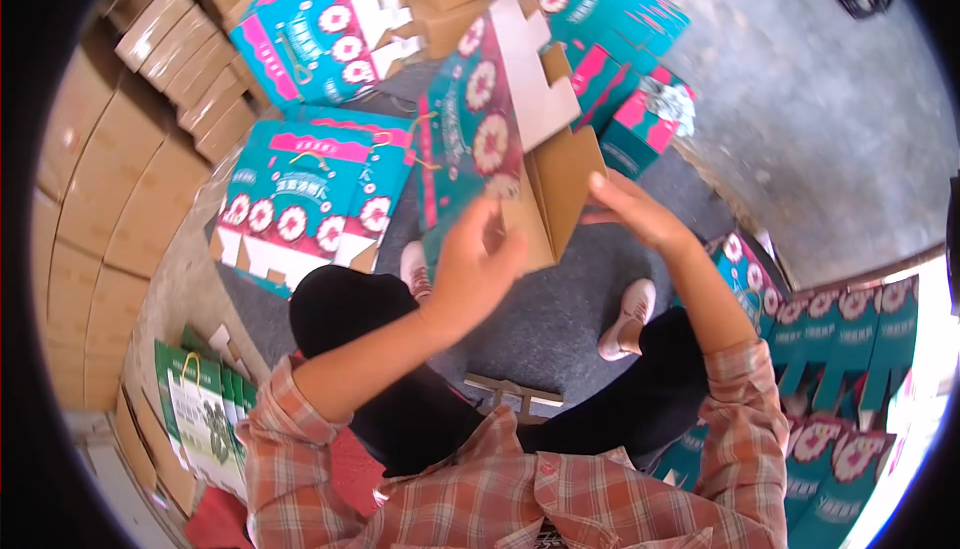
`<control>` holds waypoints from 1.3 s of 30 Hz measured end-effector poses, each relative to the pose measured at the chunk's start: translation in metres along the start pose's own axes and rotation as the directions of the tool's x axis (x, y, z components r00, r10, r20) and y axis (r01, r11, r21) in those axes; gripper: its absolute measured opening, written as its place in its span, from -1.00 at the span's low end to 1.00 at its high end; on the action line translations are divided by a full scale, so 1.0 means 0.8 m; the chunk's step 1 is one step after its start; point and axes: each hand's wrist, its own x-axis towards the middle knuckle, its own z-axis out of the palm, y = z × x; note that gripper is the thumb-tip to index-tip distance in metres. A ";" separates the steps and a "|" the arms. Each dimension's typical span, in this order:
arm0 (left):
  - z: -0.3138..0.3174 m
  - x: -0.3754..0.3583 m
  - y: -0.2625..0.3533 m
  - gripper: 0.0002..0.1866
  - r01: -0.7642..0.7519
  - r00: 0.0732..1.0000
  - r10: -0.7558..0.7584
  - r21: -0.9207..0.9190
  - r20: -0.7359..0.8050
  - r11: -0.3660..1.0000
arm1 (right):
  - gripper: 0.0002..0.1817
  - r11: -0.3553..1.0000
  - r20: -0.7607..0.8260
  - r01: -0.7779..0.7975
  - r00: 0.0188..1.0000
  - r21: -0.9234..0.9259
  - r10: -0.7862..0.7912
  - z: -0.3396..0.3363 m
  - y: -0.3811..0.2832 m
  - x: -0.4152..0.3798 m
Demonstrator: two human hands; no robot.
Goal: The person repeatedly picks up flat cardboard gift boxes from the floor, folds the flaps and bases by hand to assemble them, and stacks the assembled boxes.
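At your twelve o'clock the teal gift carton [455, 134] tilts open, seemingly steadied from both sides: left hand [478, 267] half-curled at its near edge, right hand [645, 217] straighter-fingered by the brown flap [572, 187]; whether either grips, I can't tell.

mottled grey floor [840, 119], dark mat [560, 339], stacked brown cartons [112, 169] at left, white glare [938, 349] at right

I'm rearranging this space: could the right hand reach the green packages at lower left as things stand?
Probably not: the right hand is at the open carton, with the left forearm and knee between it and the packages.
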 end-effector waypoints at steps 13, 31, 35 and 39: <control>0.073 0.052 -0.083 -0.46 0.100 0.984 -0.122 0.163 0.132 0.982 | -0.66 0.992 -0.233 0.001 0.972 -0.130 -0.032 -0.030 0.093 -0.050; 0.061 0.020 -0.080 -0.19 -0.514 0.843 0.149 0.693 0.516 0.505 | -0.70 0.906 -0.629 0.030 0.710 -0.422 -0.317 -0.104 0.108 -0.057; 0.066 0.003 -0.101 -0.10 -0.579 0.799 0.094 0.717 0.594 0.388 | -0.67 0.901 -0.615 0.001 0.731 -0.433 -0.296 -0.085 0.112 -0.056; 0.075 0.009 -0.100 -0.11 -0.663 0.738 0.163 0.660 0.655 0.353 | -0.66 0.867 -0.591 0.043 0.715 -0.496 -0.373 -0.084 0.116 -0.063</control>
